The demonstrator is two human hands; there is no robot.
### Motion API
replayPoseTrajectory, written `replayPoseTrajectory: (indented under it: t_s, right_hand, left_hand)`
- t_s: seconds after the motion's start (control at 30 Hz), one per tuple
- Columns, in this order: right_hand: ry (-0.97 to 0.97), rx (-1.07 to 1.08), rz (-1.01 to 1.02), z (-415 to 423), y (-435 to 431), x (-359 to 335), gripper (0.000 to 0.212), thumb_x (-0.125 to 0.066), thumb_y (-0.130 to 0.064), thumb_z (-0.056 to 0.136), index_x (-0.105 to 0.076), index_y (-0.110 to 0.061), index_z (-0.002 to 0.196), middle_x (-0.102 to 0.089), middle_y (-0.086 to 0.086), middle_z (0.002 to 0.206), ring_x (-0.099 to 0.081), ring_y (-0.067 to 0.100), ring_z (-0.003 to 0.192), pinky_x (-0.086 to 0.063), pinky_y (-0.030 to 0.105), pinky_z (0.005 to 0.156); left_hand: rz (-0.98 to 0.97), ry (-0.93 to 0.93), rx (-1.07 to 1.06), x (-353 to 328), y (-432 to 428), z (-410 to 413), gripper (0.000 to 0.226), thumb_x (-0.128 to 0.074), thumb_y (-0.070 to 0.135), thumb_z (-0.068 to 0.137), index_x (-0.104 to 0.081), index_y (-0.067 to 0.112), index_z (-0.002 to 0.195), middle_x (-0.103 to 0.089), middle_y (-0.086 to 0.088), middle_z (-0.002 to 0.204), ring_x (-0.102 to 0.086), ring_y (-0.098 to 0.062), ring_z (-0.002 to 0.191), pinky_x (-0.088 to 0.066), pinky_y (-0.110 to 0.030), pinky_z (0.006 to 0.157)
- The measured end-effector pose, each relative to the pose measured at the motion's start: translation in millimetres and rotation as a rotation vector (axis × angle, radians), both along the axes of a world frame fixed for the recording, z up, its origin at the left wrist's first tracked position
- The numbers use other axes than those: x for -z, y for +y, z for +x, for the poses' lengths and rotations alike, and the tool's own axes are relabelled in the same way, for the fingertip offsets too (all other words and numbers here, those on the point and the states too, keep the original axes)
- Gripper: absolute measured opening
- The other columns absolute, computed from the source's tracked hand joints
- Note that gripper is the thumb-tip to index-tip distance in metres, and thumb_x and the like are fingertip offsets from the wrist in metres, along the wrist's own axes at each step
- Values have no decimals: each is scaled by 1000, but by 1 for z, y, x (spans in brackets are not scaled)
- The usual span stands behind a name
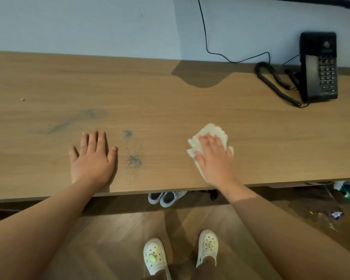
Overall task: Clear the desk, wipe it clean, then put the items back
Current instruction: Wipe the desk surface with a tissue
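Nearest the camera, two feet in white clogs (154, 257) stand on a wood-look floor (113, 235), and the toes of a pair of grey shoes (163, 198) show from under the front edge of the worktop (170, 102). On the worktop near that edge, the left hand (91, 158) lies flat and open, palm down, fingers spread, holding nothing. Well apart to its right, the right hand (213, 156) is also spread flat, pressing down on a crumpled white cloth (212, 131) whose edges stick out beyond the fingertips and on both sides of the palm. Between the two hands, dark grey smudges (134, 160) mark the wood, and a longer faint streak (69, 122) runs off to the left beyond the left hand. Farther left a tiny pale crumb (22, 99) sits alone. At the far right, against the pale wall (89, 25), rests a black desk telephone (319, 67) with its coiled cord (275, 83) looping on the worktop and a thin black cable (205, 33) climbing the wall.
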State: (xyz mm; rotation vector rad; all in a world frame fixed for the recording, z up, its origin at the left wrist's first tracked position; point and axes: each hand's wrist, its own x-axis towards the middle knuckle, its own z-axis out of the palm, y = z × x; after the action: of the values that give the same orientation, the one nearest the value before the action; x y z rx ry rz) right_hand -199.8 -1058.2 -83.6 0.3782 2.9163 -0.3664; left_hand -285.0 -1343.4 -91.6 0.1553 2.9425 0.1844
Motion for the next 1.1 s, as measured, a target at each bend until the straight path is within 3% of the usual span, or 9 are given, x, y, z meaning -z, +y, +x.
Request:
replayPoseTrajectory:
  t_s: [0.13,0.37,0.47,0.57,0.73,0.8,0.87,1.0,1.1]
  right_hand:
    - [-33,376,44,-17,14,-1,55,-20,-39,101,-9,-21,152,-3,2,160,1,23,147,-8,49,116]
    - [-34,-254,11,-5,-67,-7,55,-18,-44,101,-3,-28,152,4,-6,160,9,14,146,4,37,115]
    - [29,-25,45,-20,-15,-1,53,-23,-43,100,-16,-25,150,-12,-2,159,-5,18,146,-12,45,114]
    - [-13,320,23,-24,3,-2,55,-22,-39,101,-11,-22,152,-6,0,160,0,20,147,-9,47,116]
    - [-16,-141,-21,0,-75,-7,61,-3,-47,95,-3,-25,152,3,-4,160,7,16,147,-1,39,117]
    - [-15,-274,-14,-6,-58,-8,57,-9,-46,98,-5,-28,152,1,-7,160,6,14,146,0,37,116]
    - [5,-214,26,-21,-21,-4,53,-21,-43,101,-12,-28,151,-7,-6,159,-2,15,147,-8,40,116]
    - [4,277,25,-42,23,-3,54,-22,-39,101,-12,-22,152,-8,-2,160,-2,18,147,-10,43,116]
    - [26,40,20,-32,-18,-7,56,-26,-39,100,-12,-21,151,-11,2,159,-5,20,146,-11,43,116]
  left_hand:
    - [-15,7,-1,0,1,0,63,-7,51,96,2,22,151,6,1,159,12,-18,145,2,-47,117]
    - [-11,3,-16,-1,2,0,62,-9,50,96,1,24,151,5,3,159,13,-16,145,3,-46,117]
    - [-8,4,-24,-3,3,0,62,-10,50,96,0,24,151,5,3,159,13,-16,145,3,-45,117]
    - [-4,3,-25,-4,4,1,61,-12,49,97,-1,24,151,4,3,159,12,-16,145,3,-45,117]
    - [-13,-1,-24,-4,2,0,61,-10,50,96,1,25,151,5,4,159,12,-15,145,2,-45,117]
    - [-14,4,-20,-3,2,1,61,-10,50,96,1,25,151,5,4,159,12,-15,145,3,-44,117]
    - [-13,17,-24,-3,2,1,61,-11,49,97,0,25,151,4,5,159,11,-14,145,3,-43,117]
    - [-29,27,-45,-1,4,2,61,-10,49,96,0,26,151,5,6,159,10,-14,145,2,-43,117]
    - [-49,15,-50,-2,5,1,61,-8,50,95,3,26,151,7,6,158,11,-13,145,2,-44,117]
